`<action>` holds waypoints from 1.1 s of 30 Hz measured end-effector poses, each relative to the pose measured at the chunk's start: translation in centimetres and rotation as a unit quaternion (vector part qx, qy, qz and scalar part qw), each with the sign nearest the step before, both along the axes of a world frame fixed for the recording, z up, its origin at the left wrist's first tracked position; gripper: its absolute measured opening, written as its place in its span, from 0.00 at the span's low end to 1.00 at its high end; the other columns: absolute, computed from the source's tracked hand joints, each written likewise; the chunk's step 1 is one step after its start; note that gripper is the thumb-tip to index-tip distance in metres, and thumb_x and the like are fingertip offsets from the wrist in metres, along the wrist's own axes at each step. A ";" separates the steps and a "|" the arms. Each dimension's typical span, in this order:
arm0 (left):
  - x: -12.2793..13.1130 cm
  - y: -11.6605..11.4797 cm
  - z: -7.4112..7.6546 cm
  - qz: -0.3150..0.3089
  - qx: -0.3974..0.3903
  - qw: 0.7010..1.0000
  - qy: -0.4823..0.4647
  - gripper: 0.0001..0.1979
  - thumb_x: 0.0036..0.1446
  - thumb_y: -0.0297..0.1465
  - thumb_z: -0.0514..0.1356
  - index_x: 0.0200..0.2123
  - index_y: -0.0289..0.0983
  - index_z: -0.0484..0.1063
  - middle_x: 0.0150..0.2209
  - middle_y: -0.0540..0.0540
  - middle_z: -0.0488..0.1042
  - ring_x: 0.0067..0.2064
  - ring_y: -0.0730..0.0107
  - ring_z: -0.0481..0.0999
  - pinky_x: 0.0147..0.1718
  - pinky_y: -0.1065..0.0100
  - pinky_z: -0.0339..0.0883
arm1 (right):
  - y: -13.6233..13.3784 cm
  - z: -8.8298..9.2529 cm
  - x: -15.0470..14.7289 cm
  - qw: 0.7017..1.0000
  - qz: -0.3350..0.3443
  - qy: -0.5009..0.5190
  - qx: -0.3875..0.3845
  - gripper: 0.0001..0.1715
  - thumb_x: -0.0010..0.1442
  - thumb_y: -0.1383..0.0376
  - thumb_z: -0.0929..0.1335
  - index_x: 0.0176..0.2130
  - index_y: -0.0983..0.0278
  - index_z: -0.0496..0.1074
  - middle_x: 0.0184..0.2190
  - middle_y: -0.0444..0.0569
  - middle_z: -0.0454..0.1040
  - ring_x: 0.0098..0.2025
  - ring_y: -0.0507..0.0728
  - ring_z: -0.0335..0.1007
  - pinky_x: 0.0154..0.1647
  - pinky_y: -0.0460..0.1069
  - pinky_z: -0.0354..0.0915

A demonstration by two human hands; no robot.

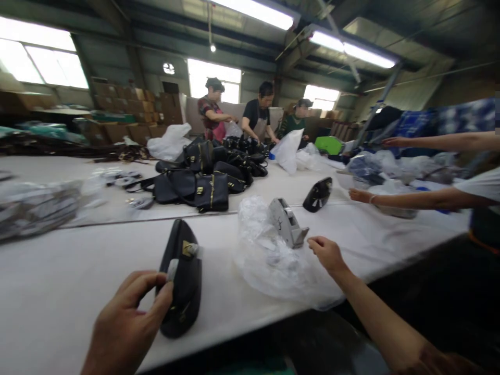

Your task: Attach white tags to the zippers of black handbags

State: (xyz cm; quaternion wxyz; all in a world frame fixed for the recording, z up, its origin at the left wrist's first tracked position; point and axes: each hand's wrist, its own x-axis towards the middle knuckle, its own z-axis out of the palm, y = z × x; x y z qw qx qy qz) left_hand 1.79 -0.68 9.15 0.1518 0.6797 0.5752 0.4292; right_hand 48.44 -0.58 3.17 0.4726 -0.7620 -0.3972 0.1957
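Note:
A small black handbag (182, 291) with gold-coloured metal fittings stands on the white-covered table, close to its front edge. My left hand (128, 312) pinches its left side between thumb and fingers, beside a small whitish piece (172, 270) on the bag. To the right, my right hand (328, 253) has its fingertips pressed together at the toothed end of a grey tape dispenser (287, 224). Whatever lies between those fingertips is too small to make out. Crumpled clear plastic (265, 265) spreads around and under the dispenser.
Behind the bag lies a pile of black handbags (211, 190). Another small black bag (318, 194) stands beyond the dispenser. A co-worker's arms (422, 198) reach in from the right over plastic-wrapped goods (394, 166). Several people work across the table. Blurred plastic bundles (35, 208) lie at left.

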 end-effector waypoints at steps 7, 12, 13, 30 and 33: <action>1.9 -1.0 1.2 0.004 0.012 0.999 -0.050 0.03 0.54 0.30 0.60 0.29 0.39 0.73 0.34 0.48 0.72 0.37 0.69 0.73 0.38 0.68 0.69 | -0.6 5.2 -14.0 0.921 0.370 -0.032 0.118 0.11 0.58 0.57 0.71 0.29 0.62 0.78 0.24 0.47 0.75 0.26 0.55 0.68 0.28 0.49 0.66; 2.0 -1.7 1.1 0.015 0.017 0.998 -0.062 0.02 0.54 0.28 0.60 0.30 0.39 0.73 0.33 0.48 0.71 0.36 0.69 0.72 0.38 0.67 0.69 | -0.5 8.0 -24.8 0.832 0.529 -0.003 0.166 0.09 0.62 0.62 0.69 0.32 0.62 0.77 0.27 0.46 0.76 0.30 0.53 0.71 0.33 0.48 0.67; 1.9 -1.8 1.1 0.013 0.023 0.998 -0.063 0.02 0.54 0.27 0.60 0.30 0.39 0.73 0.33 0.48 0.71 0.37 0.68 0.72 0.39 0.66 0.69 | -0.3 8.2 -26.1 0.828 0.533 0.000 0.171 0.08 0.62 0.63 0.69 0.32 0.63 0.77 0.27 0.46 0.77 0.30 0.53 0.71 0.33 0.48 0.67; 1.8 -1.7 0.5 -0.001 0.056 0.995 -0.081 0.02 0.53 0.26 0.61 0.31 0.39 0.72 0.34 0.46 0.70 0.39 0.65 0.73 0.43 0.62 0.69 | 1.2 8.7 -27.8 0.837 0.532 -0.018 0.129 0.07 0.60 0.64 0.70 0.30 0.63 0.77 0.28 0.45 0.78 0.31 0.53 0.72 0.34 0.47 0.67; 1.7 -1.7 0.4 -0.006 0.055 0.995 -0.079 0.02 0.54 0.27 0.61 0.31 0.39 0.72 0.34 0.46 0.70 0.40 0.65 0.73 0.43 0.62 0.69 | 1.1 8.9 -27.8 0.821 0.552 -0.009 0.144 0.06 0.61 0.65 0.70 0.34 0.62 0.79 0.31 0.46 0.78 0.34 0.54 0.73 0.37 0.48 0.68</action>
